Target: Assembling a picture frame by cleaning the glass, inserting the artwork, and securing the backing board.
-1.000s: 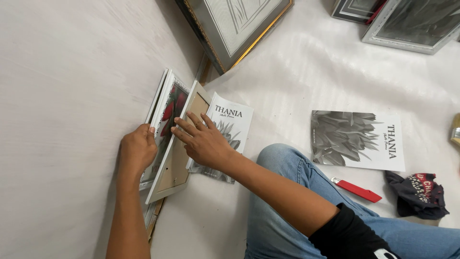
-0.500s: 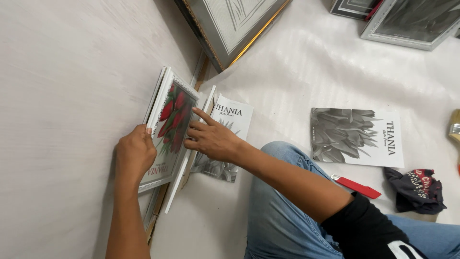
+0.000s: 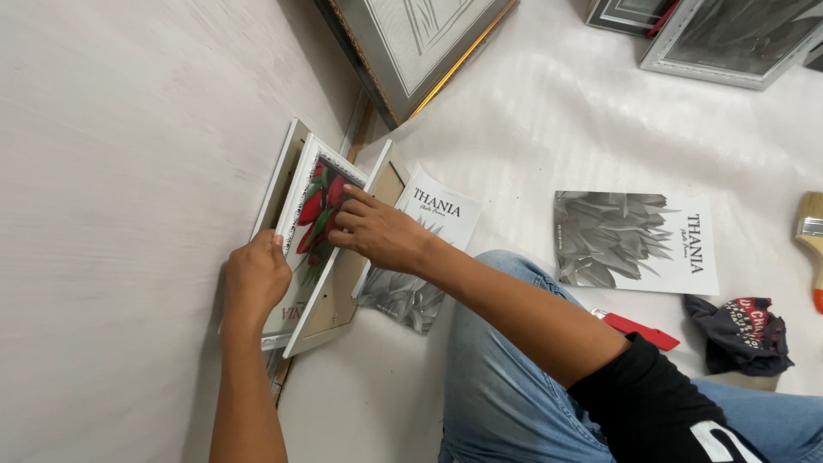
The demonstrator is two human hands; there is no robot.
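Several white picture frames (image 3: 302, 176) lean in a stack against the wall at left. The front one shows a print of red tulips (image 3: 319, 210). My left hand (image 3: 255, 276) grips the stack's lower edge. My right hand (image 3: 377, 233) rests its fingertips on the tulip print, fingers bent. Behind that frame another white frame with a brown backing board (image 3: 347, 279) tilts out from the wall.
A grey flower print (image 3: 429, 257) lies on the white floor sheet beside my denim-clad knee (image 3: 506, 377). Another grey print (image 3: 634, 242), a red-handled tool (image 3: 643, 330), a dark cloth (image 3: 741, 334) and a paintbrush (image 3: 810, 244) lie right. Large frames (image 3: 420, 43) lean at the top.
The frame with the brown back has swung away from the stack. The tulip frame came to the front, and my right hand moved from the backing onto the tulip print.
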